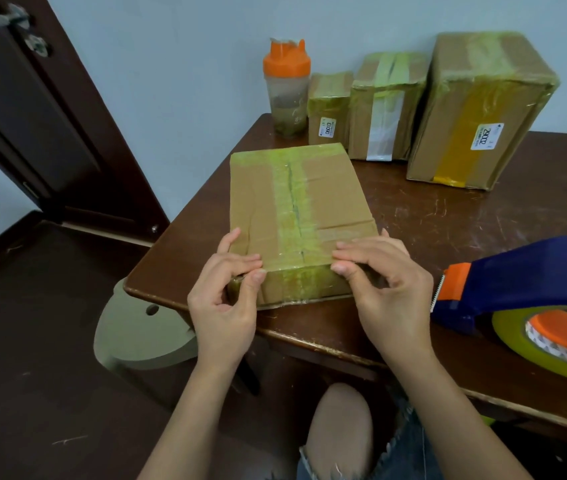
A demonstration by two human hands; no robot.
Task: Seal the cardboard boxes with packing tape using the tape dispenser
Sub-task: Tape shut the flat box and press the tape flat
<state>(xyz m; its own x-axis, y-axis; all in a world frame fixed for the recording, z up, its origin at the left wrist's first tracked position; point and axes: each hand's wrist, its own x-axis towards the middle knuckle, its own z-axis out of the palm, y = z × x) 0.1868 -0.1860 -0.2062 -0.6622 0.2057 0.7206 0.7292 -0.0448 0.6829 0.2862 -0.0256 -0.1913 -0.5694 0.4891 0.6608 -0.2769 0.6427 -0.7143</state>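
A flat cardboard box lies at the near left corner of the brown table, a yellowish tape strip running down its top seam and over the near face. My left hand touches the box's near left corner with curled fingertips. My right hand presses fingertips on the near right edge over the tape. The blue and orange tape dispenser with a yellow tape roll lies on the table to the right, untouched.
Three taped boxes stand along the wall: a small one, a medium one and a large one. An orange-lidded shaker bottle stands left of them. A stool sits beneath the table's corner; a dark door is left.
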